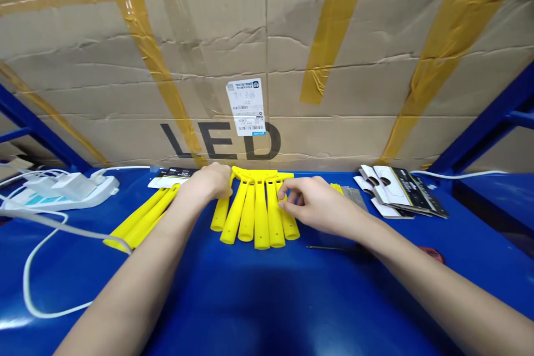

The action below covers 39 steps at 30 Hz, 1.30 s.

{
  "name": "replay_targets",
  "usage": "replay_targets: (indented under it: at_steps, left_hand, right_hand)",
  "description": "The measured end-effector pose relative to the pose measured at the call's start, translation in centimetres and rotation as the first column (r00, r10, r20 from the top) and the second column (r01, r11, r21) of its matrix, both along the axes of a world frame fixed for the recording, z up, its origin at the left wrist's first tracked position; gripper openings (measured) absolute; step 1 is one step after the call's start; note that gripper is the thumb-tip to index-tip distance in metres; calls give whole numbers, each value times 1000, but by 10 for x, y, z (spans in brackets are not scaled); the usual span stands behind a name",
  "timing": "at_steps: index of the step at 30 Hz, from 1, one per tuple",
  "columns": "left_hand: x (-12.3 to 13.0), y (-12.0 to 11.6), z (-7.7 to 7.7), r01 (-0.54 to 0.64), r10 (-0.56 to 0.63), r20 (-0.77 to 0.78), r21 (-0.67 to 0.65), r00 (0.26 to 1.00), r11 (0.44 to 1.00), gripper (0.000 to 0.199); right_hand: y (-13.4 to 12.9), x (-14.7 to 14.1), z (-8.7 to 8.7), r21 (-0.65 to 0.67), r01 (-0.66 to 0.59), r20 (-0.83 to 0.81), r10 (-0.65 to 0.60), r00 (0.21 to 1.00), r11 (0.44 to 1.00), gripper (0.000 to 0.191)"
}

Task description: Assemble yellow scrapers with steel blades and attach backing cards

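Yellow plastic handles lie in a fan at the far edge of the blue counter, six side by side, their far ends meeting in a yellow crossbar that seems to join them as one moulded piece. The left hand sits palm down at the left end of that bar, with its fingers out of sight, so I cannot tell whether it is clenched or only pressing; placed there, it seems to pin the piece steady. The right hand comes in from the other side, its fingers loosely spread and touching the rightmost handles without closing on them. A looser bunch of yellow bars lies left of the left forearm, apparently kept apart from the fan. Beyond the right hand, metal strips and a pile of black-and-white printed cards sit within easy reach. A white power strip with chargers sits well to the left, clear of the hands. A taped cardboard box printed LED stands along the counter's back edge.
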State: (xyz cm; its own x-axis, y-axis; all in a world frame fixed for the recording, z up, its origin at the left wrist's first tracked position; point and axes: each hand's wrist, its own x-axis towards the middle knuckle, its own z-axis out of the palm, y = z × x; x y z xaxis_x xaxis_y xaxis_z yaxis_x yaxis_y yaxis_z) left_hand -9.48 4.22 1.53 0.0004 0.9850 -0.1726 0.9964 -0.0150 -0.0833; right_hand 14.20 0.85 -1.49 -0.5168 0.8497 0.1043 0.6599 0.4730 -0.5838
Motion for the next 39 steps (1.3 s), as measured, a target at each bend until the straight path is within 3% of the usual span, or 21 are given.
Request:
replay_targets:
  at_steps: [6, 11, 15, 17, 19, 21, 24, 26, 28, 32, 39]
  left_hand:
    - [2, 3, -2, -24, 24, 17, 16, 1000, 1000, 42]
    - [4, -6, 14, -103, 108, -36, 120, 993, 987, 59]
    - [13, -24, 34, -133, 152, -83, 198, 985, 971, 58]
    - [20, -33, 43, -46, 66, -83, 221, 994, 974, 56]
    - [27, -40, 50, 128, -132, 0, 259, 991, 958, 56]
    - [35, -44, 52, 282, -329, 141, 276, 934, 919, 58]
    - [50, -45, 46, 418, -485, 321, 258, 813, 871, 60]
    - [61, -43, 38, 461, -529, 342, 263, 777, 848, 60]
    - [71, -39, 29, 488, -565, 327, 290, 758, 823, 57]
    - [83, -32, 14, 491, -569, 321, 295, 757, 820, 46]
    - [85, -32, 3, 541, -591, 267, 241, 761, 806, 43]
  right_hand:
    - [0, -9, 6, -26, 44, -67, -46, 997, 999, 9]
    - [-3, -4, 12, -73, 78, -60, -83, 995, 994, 10]
    - [-4, 6, 24, -60, 112, -32, -114, 993, 992, 10]
    - [-1, 15, 30, -30, 164, -36, -165, 986, 986, 16]
    - [4, 28, 35, -8, 232, -68, -232, 970, 973, 27]
    - [9, 43, 40, -75, 256, -117, -264, 958, 964, 43]
    - [16, 67, 47, -231, 131, -166, -172, 971, 964, 49]
    - [19, 82, 49, -270, 87, -90, -116, 989, 959, 35]
    - [23, 93, 50, -238, 134, 91, -115, 989, 962, 22]
    - [30, 101, 46, -64, 319, 505, -245, 828, 945, 21]
    - [35, 89, 35, -44, 438, 647, -308, 697, 898, 26]
